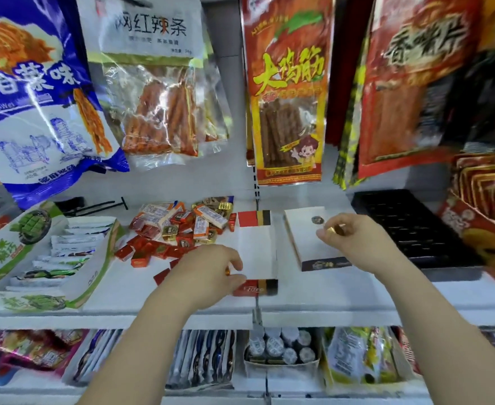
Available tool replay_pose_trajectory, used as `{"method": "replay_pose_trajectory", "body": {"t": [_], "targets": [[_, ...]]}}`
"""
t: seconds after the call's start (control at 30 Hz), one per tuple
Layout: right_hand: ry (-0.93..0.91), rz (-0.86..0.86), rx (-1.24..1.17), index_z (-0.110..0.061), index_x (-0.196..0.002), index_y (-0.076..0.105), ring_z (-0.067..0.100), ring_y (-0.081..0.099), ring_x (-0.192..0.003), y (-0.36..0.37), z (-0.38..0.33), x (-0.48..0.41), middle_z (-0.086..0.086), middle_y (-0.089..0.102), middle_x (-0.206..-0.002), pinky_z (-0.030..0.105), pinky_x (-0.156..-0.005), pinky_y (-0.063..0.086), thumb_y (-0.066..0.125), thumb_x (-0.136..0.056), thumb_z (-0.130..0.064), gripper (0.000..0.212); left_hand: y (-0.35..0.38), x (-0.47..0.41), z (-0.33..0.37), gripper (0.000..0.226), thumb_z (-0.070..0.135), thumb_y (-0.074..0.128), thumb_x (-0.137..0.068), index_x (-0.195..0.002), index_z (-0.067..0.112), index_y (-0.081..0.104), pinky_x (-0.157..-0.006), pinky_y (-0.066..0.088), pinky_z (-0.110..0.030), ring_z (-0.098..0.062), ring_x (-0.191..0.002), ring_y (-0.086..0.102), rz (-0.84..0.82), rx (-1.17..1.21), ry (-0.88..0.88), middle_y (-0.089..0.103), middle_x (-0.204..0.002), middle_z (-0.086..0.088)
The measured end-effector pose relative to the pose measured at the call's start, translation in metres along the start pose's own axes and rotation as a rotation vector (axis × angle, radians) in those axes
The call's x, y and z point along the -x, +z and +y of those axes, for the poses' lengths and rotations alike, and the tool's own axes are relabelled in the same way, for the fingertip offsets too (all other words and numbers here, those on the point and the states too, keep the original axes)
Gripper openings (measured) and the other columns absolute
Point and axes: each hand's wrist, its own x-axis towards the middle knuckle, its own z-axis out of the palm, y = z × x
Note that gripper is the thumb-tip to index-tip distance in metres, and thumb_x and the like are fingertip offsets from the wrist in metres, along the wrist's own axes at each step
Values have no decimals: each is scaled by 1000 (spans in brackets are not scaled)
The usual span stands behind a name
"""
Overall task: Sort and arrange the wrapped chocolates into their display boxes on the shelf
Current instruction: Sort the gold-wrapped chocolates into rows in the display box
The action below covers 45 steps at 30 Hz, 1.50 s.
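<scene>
Wrapped chocolates [179, 229]: a loose mixed pile of red, gold and white-and-orange pieces on the white shelf [328, 290], just left of two open display boxes. A few red ones are strewn forward toward the left wrist. Striped box [258, 249]: white inside, with red, gold and black bands at both ends, touching the pile's right edge. Dark-ended box [307, 244]: white inside, lying just right of the striped box with a narrow gap between. Right grip [348, 235]: above the rear half of the dark-ended box, thumb and fingertips pinched on one gold-wrapped chocolate [330, 229], remaining fingers curled. Left grip [211, 267]: at the front left corner of the striped box, fingers curled, thumb against the red front end. A sliver of an orange-wrapped chocolate [227, 271] shows pinched between thumb and forefinger. Left of the pile: green carton [103, 258] holding rows of sachets. Right of the boxes: black tray [410, 229]. Snack bags [290, 92] hang above the shelf. More packaged goods sit on the shelf below.
</scene>
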Motion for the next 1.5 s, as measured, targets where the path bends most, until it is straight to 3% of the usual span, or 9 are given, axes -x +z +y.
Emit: {"method": "replay_pose_trajectory", "body": {"t": [0.13,0.27,0.47,0.77,0.93,1.1,1.23,1.37,1.5], "targets": [[34,-20,106,-22,-98,67,10,56,-68,0,13,-4,0,65,-90,21,-52,39,72,-82,-36,21,3,-7,35,29,27,51,-93,-122,30,55,-76,40,-27,-13,-90,49,238,39,97,47,-103,5],[38,-121,209,-25,-102,66,13,59,-72,2,14,-5,0,66,-97,22,-58,43,77,-77,-35,29,18,-24,56,40,14,47,-93,-131,26,48,-80,37,-24,-16,-98,49,191,67,146,51,-120,-2],[25,-139,417,-31,-101,64,19,62,-95,-3,-2,-2,-2,64,-112,30,-79,52,77,-74,-41,30,7,-29,22,30,39,48,-97,-122,25,54,-81,47,-33,-19,-98,55,157,20,70,64,-109,0],[-240,-233,88,-26,-121,58,16,60,-98,64,-44,11,-3,64,-106,22,-82,45,76,-80,-27,44,29,-44,-1,44,35,65,-84,-126,40,52,-76,33,-32,-21,-116,48,93,-30,2,63,-118,9],[-276,-248,336,-24,-105,58,20,58,-95,78,-40,3,1,65,-102,31,-77,49,78,-74,-28,37,21,-42,-13,47,26,72,-83,-126,33,55,-81,45,-25,-11,-107,53,13,367,-4,62,-118,15],[-348,-309,432,-25,-117,65,24,44,-113,71,-38,5,-1,60,-117,32,-93,42,66,-86,-40,35,2,-31,-53,24,5,62,-86,-99,25,68,-79,49,-21,-8,-94,61,345,525,-172,67,-103,11],[-387,-435,480,-38,-113,63,18,27,-124,68,-49,14,-11,48,-125,41,-101,34,64,-71,-68,52,1,-14,-92,44,39,74,-77,-118,38,58,-95,47,-36,-23,-108,55,149,199,-416,57,-124,-2],[-459,-449,562,-36,-109,64,20,28,-126,83,-54,22,-5,46,-129,43,-100,37,69,-76,-55,38,13,-6,-98,91,62,72,-69,-145,42,26,-112,22,-41,-33,-135,25,2,87,-452,27,-148,-8],[-482,-386,524,-27,-101,69,19,41,-111,86,-52,15,-6,55,-116,39,-96,43,70,-83,-38,21,31,-12,-98,93,75,60,-70,-146,42,19,-111,28,-46,-34,-134,18,25,29,-456,16,-148,-6]]}}
